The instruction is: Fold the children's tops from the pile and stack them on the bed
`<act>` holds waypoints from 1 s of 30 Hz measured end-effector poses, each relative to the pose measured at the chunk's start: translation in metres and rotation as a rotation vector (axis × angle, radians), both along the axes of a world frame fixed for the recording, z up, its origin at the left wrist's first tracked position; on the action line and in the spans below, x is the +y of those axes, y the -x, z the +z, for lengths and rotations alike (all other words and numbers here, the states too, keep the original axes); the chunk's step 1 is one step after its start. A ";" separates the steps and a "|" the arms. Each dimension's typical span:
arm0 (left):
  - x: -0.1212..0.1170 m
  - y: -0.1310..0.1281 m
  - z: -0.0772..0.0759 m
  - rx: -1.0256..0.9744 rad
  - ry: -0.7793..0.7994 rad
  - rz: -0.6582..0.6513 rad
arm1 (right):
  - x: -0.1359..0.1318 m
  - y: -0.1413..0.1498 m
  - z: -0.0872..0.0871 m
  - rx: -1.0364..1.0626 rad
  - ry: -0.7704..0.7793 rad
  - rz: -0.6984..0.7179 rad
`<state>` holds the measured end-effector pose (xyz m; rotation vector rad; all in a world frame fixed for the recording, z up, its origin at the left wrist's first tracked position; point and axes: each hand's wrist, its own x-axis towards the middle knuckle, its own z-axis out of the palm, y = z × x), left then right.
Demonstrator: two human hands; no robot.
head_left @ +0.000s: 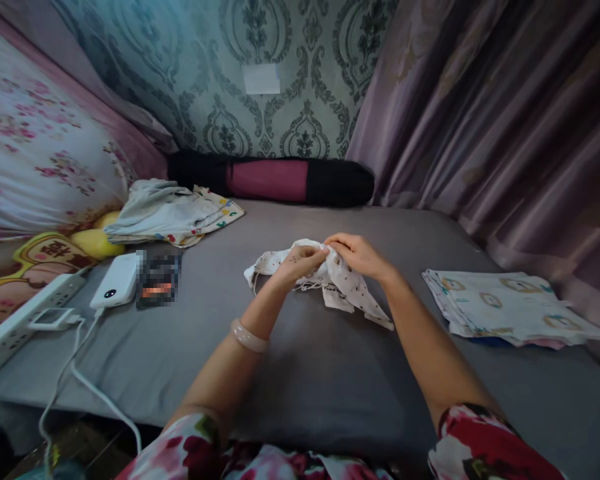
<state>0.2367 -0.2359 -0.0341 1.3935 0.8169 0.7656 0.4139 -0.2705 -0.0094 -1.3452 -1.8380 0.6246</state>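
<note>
A small white garment (350, 283) with dark specks lies bunched on the grey bed sheet, its thin drawstrings showing near the middle. My left hand (300, 262) pinches the fabric at its upper edge. Close beside it, my right hand (357, 255) grips the same edge, fingertips nearly touching the left ones. One part of the cloth spreads to the left and another hangs toward the lower right. The exact fold between my fingers is hidden.
To the right lies a stack of folded cloths (515, 303). At left are a rumpled clothes pile (165, 210), a white power bank (117, 280), a power strip (30, 323) and trailing white cables (97, 393). A black and maroon bolster (267, 180) lies along the wall.
</note>
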 end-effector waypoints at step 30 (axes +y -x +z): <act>0.003 -0.031 -0.036 -0.554 0.320 0.112 | -0.035 -0.053 -0.031 -0.234 -0.101 -0.427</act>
